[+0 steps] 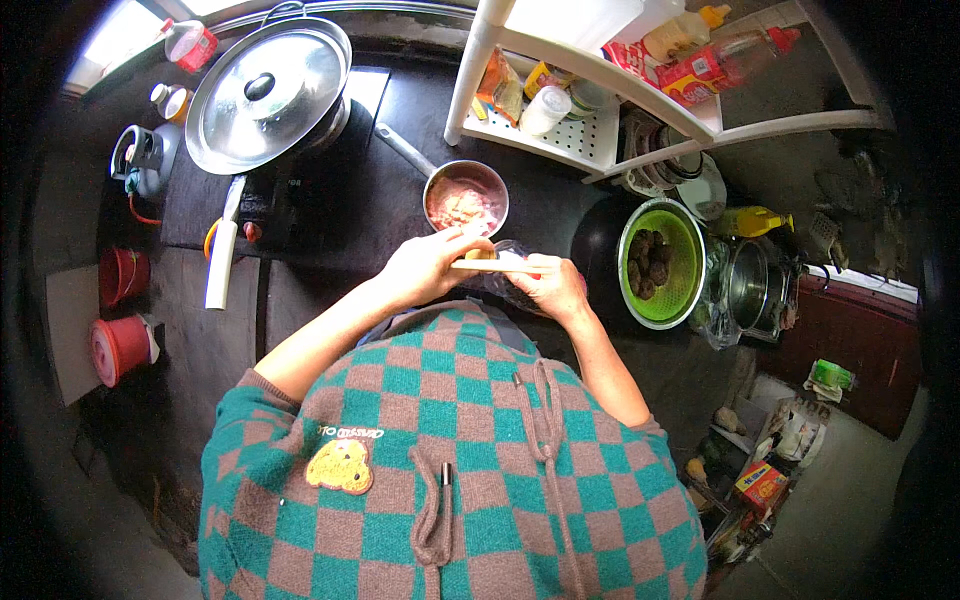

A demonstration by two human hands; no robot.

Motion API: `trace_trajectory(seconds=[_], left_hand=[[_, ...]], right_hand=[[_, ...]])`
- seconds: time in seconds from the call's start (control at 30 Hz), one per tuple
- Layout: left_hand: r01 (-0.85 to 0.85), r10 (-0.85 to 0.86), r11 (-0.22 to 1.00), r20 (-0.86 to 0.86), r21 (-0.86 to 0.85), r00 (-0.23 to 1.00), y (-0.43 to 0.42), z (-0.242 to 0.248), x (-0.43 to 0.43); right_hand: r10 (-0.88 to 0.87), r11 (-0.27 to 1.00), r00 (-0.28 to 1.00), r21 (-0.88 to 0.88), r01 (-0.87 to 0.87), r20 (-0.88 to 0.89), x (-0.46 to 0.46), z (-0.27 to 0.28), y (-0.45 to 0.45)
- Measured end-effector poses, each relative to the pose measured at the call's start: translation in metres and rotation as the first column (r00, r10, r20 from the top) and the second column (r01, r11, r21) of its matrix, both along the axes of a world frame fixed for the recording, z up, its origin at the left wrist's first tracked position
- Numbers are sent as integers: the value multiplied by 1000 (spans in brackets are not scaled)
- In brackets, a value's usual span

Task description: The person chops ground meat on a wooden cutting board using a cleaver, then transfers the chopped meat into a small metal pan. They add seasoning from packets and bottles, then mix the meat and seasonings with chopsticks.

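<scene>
My left hand (433, 261) is closed around a small yellowish piece (481, 256), mostly covered by the fingers; I cannot tell what it is. Pale wooden chopsticks (499, 265) are gripped in my right hand (551, 286), and they reach across to my left fingers. Just beyond my hands is a steel saucepan (503, 214) holding pinkish minced meat (463, 204), its handle pointing away to the left. Something of clear plastic (511, 251) shows behind the chopsticks, partly hidden by my right hand.
At right, a green colander (681, 281) in a metal basin holds dark brown balls (649, 262). A lidded wok (289, 90) stands back left; a white-handled knife (221, 266) lies in front. A white shelf rack (536, 146) carries bottles and jars. Red buckets (124, 349) stand left.
</scene>
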State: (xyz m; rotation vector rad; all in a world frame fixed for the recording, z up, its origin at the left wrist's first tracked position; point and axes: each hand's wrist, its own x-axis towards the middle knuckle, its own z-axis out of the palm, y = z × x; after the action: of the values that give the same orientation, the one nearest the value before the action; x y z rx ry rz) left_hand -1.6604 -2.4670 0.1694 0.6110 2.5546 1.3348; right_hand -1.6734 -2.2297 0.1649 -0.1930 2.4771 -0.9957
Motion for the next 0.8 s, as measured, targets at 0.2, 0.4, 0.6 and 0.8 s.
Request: trace_trajectory(seconds=[0.2,0.4,0.6,0.8], left_hand=[[-331,319,941,142,75,937,-18,-27,1],[-575,521,805,288,148,803,-59,-41,5],[-643,565,731,324,230,759,-72,-41,13],[-677,575,701,382,226,723,-74,-35,19]], right_hand=[[48,964,999,263,-40,-23,-11,2,-8],[40,875,999,483,-39,7,-31,-13,-5],[49,837,998,547,-14,-49,-47,-28,-7],[88,816,995,576,-45,-48,-56,-34,-15]])
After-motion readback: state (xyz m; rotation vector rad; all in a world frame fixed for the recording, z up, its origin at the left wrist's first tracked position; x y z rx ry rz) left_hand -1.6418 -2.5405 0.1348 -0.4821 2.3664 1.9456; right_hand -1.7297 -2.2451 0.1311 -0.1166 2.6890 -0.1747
